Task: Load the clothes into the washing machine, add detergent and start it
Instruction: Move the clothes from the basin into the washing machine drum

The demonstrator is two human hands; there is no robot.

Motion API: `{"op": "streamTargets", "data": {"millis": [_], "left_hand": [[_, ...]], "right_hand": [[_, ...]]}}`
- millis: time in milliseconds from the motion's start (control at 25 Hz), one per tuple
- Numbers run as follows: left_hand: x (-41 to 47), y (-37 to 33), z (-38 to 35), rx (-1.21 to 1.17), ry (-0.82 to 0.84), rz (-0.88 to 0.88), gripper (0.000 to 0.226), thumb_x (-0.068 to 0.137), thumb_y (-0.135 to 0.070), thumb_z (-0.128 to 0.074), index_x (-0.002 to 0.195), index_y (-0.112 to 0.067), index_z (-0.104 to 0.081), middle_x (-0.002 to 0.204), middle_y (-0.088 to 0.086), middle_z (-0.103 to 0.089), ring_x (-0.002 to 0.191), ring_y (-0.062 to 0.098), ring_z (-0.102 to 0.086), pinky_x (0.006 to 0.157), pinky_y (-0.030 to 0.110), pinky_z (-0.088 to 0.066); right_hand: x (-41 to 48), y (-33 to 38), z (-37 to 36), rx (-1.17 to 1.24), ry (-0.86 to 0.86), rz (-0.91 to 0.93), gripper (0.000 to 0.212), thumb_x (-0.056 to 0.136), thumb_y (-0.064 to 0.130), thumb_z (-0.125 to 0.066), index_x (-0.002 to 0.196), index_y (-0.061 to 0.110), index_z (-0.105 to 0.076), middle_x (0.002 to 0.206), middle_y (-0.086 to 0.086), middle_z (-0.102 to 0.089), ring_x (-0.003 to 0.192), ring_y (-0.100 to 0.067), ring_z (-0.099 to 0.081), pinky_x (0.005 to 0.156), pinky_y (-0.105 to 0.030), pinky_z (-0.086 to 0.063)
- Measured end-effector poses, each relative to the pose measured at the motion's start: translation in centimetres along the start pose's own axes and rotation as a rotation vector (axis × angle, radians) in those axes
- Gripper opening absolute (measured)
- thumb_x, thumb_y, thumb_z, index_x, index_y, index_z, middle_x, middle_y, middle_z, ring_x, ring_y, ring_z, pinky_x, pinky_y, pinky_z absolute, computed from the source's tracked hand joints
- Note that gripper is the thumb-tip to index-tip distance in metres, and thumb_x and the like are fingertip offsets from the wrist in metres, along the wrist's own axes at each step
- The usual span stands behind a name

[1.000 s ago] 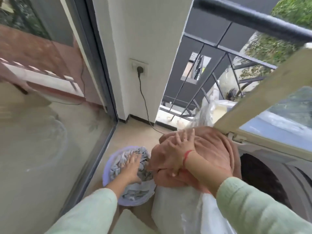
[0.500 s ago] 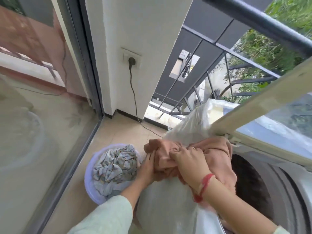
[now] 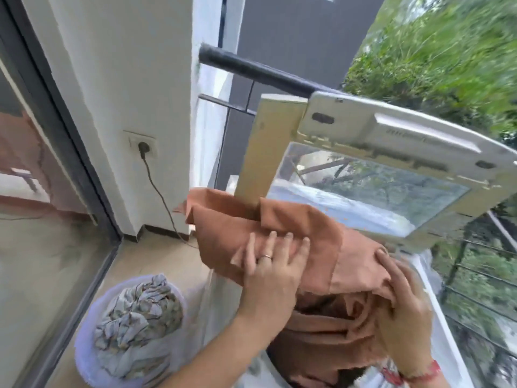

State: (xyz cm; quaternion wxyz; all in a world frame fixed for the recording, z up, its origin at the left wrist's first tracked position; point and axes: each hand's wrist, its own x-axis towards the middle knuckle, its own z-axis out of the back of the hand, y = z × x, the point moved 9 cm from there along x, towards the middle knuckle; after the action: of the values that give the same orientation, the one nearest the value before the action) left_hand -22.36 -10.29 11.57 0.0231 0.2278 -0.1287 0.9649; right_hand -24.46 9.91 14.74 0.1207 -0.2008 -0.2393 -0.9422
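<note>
One rust-orange cloth (image 3: 305, 233) hangs half in the white top-load washer (image 3: 447, 345). My left hand (image 3: 270, 271) presses it w/ flat fingers; right hand (image 3: 402, 312) grips its edge. More grey crumpled clothes (image 3: 137, 317) wait in the round lilac tub (image 3: 84, 348). Soap & start: not done yet, I think.

Tan balcony floor with one laundry basin.
The tiled floor (image 3: 156, 259) carries a lavender basin (image 3: 79, 351) heaped with grey clothes (image 3: 137, 317), below and left of the left hand (image 3: 272, 273); a black cable (image 3: 165, 205) reaches the floor beyond that hand.
</note>
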Motion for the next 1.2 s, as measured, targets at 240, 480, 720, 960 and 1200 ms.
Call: {"op": "streamTargets", "data": {"millis": [240,480,720,960,1200], "left_hand": [[-8.7,-3.2,-11.9,-0.179,1.206,-0.173,0.031,0.078,-0.04,-0.064,0.105,-0.029,-0.054,0.108,0.001,-0.056,0.115,0.03,-0.053,0.1,0.058,-0.039],[-1.2,8.9,-3.6,0.113,0.238,0.076,0.075,0.066,-0.044,-0.076,0.131,-0.024,-0.045,0.138,0.013,-0.049,0.131,0.037,-0.042,0.098,0.062,-0.033],[-3.8,15.8,-5.3,0.148,0.605,0.185,0.068,0.091,-0.042,-0.046,0.148,-0.027,-0.012,0.158,0.003,-0.002,0.146,0.026,0.01,0.114,0.054,0.002],[-6.1,16.1,-5.7,-0.063,0.624,0.206,0.057,0.091,-0.03,-0.046,0.144,-0.028,-0.025,0.151,-0.001,-0.025,0.14,0.02,-0.022,0.113,0.041,-0.016],[-3.7,12.0,-4.3,-0.352,0.333,0.299,0.053,0.091,-0.03,-0.053,0.14,-0.024,-0.035,0.142,-0.001,-0.037,0.129,0.022,-0.038,0.104,0.044,-0.035]], "right_hand": [[-12.1,-11.1,-13.3,-0.576,1.409,-0.034,0.049,0.089,0.023,-0.049,0.138,0.022,-0.041,0.11,-0.001,-0.049,0.117,-0.026,-0.051,0.098,-0.033,-0.04],[-4.8,-0.4,-18.7,0.185,0.854,-0.099,0.091,0.083,0.031,-0.064,0.15,0.035,-0.002,0.158,0.003,-0.003,0.144,-0.018,-0.013,0.115,-0.034,-0.02],[-2.8,-1.2,-23.2,-0.426,0.847,-0.206,0.071,0.092,0.025,-0.044,0.15,0.029,-0.003,0.158,-0.004,-0.011,0.14,-0.03,-0.027,0.113,-0.051,-0.024],[-14.4,-8.4,-20.0,-0.382,1.601,-0.421,0.032,0.099,0.025,-0.039,0.108,-0.003,-0.052,0.116,-0.006,-0.068,0.097,0.002,-0.064,0.083,-0.015,-0.046],[-8.9,-9.2,-14.8,0.067,0.903,-0.359,0.044,0.09,0.02,-0.058,0.132,0.026,-0.047,0.13,0.007,-0.052,0.12,-0.011,-0.05,0.098,-0.02,-0.037]]}}
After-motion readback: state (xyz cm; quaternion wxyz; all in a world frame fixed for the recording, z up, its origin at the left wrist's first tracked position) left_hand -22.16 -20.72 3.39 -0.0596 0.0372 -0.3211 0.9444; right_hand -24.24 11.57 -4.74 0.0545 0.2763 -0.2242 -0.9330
